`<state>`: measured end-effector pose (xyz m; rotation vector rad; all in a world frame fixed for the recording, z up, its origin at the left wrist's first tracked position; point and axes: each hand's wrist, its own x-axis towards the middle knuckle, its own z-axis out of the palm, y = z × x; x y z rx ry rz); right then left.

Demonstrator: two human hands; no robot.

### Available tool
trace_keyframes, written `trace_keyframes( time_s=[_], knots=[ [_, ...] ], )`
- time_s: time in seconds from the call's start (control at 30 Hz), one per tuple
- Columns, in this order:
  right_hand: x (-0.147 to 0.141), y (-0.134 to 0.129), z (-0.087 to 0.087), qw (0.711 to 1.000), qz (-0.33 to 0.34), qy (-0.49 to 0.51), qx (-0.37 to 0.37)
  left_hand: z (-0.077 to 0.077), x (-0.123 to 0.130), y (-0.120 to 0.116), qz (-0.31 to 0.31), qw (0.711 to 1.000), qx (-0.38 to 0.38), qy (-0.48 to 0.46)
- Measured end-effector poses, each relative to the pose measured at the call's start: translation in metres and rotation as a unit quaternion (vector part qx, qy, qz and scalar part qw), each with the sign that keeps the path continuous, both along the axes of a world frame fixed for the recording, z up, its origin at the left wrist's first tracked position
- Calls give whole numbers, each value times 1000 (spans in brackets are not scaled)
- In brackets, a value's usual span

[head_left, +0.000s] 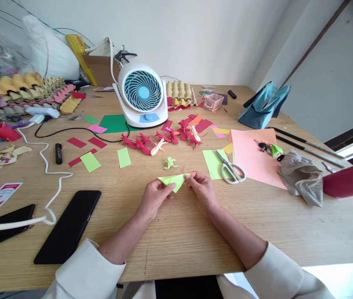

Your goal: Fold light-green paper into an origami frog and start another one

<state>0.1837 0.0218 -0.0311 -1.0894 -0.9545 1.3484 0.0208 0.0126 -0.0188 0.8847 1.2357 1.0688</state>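
Between my two hands is a partly folded sheet of lime-green paper point(175, 181), held a little above the table. My left hand point(155, 196) pinches its left side, thumb on top. With thumb and fingertips, my right hand point(201, 189) grips the right corner. Just beyond the sheet sits a small green folded-paper figure point(170, 162) with thin legs. Farther back lies a cluster of similar red figures point(142, 143) with a few pale orange ones point(158, 146). White-handled scissors point(231, 168) rest on a green paper sheet point(209, 160) to the right.
A white and blue fan point(142, 93) stands behind the figures. Black phones point(69, 226) and a white cable point(44, 155) lie on the left. Pink paper point(254, 155), a crumpled grey cloth point(302, 176) and a dark red cylinder point(350, 180) are on the right.
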Motion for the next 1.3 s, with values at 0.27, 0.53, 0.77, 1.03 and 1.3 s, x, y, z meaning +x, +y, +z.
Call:
trace_keyframes(
  time_s=[0.27,0.53,0.77,1.03,1.3],
  knots=[
    [-1,2,-2,998,39,-47,23,5,-19,10,-46,960,218,172],
    [-4,1,4,997,50,-57,11,4,-11,4,-96,951,196,218],
    [-3,-1,5,997,54,-52,9,5,-12,5,-96,955,187,211],
    [-4,-1,5,996,78,-42,23,2,-12,5,-97,958,177,202],
    [-5,-2,-5,992,96,-70,44,-1,-11,5,-114,954,181,212]
  ],
)
